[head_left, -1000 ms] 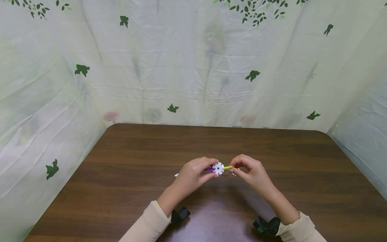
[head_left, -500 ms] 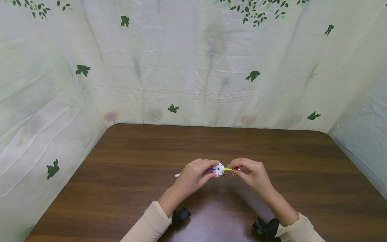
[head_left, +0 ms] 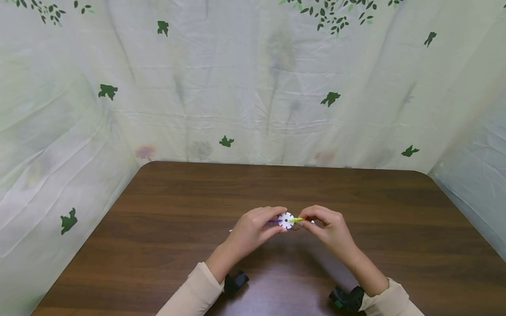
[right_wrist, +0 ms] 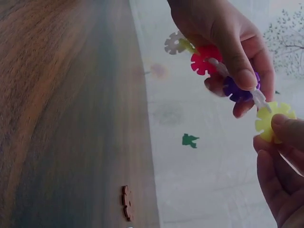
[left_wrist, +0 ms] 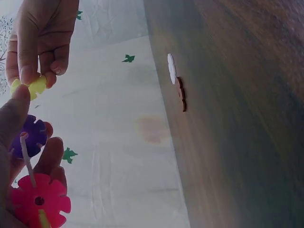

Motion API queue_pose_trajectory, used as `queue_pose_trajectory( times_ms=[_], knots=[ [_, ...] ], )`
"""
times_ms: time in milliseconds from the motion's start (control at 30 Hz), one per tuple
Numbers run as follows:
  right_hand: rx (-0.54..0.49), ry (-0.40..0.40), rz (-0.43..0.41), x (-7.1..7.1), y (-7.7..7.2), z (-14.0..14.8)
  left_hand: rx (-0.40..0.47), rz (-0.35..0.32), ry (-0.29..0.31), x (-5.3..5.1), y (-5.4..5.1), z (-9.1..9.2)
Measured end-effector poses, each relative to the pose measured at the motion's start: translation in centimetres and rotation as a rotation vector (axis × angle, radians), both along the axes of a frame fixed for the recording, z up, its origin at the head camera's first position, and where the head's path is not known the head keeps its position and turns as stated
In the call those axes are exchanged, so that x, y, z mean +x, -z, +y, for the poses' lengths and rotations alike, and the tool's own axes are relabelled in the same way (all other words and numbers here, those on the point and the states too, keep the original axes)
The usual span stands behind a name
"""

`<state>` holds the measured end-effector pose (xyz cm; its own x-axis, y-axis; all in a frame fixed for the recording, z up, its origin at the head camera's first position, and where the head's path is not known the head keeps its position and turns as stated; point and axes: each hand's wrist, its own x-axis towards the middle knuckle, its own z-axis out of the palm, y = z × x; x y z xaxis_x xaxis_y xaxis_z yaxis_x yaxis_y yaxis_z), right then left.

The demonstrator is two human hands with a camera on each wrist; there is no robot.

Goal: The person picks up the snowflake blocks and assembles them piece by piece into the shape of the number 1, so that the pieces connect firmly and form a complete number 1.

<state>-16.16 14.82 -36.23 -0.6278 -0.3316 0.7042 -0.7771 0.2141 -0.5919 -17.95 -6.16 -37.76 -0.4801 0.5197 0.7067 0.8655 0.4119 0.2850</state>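
Observation:
My left hand grips a chain of notched plastic discs with the thumb and fingers. In the right wrist view the chain runs from a whitish disc through a pink disc and a purple disc to a yellow disc. A white disc, seen face-on in the head view, joins purple and yellow. The thumb and finger of my right hand pinch the yellow disc, which meets the white one edge-on. The left hand partly covers the chain.
A loose brown disc and a loose white disc lie on the wooden table beyond the hands. A pale curtain with green bird shapes hangs behind it. Dark wrist cameras show below both hands.
The yellow disc and my right fingertips have shifted slightly left, so the yellow disc overlaps the white one more. The chain's far left end has turned a little. Both grips stay the same.

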Motion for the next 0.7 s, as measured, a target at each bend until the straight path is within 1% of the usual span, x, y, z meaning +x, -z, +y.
queue_pose_trajectory(
  times_ms=[133,300,367,433,533,600,700],
  knots=[
    [-0.032,0.012,-0.098,0.9,-1.2,-0.5,-0.006,0.018,-0.032,-0.1,-0.1,0.0],
    [-0.062,0.029,-0.232,1.2,-1.4,-0.7,-0.01,0.057,-0.04,-0.1,-0.2,0.0],
    [-0.072,0.032,-0.269,1.1,-1.1,-0.7,-0.01,0.057,-0.03,0.0,-0.3,0.1],
    [-0.079,0.031,-0.299,0.8,-0.6,-0.6,-0.01,0.043,-0.02,0.2,-0.4,0.2],
    [-0.098,0.004,-0.342,0.4,0.3,-0.4,-0.004,0.025,0.005,0.4,-0.6,0.4],
    [-0.12,-0.015,-0.382,0.1,0.9,-0.3,-0.006,0.027,0.01,0.5,-0.6,0.5],
    [-0.154,-0.029,-0.44,0.0,1.3,-0.4,-0.015,0.041,0.01,0.5,-0.5,0.6]
  ],
)
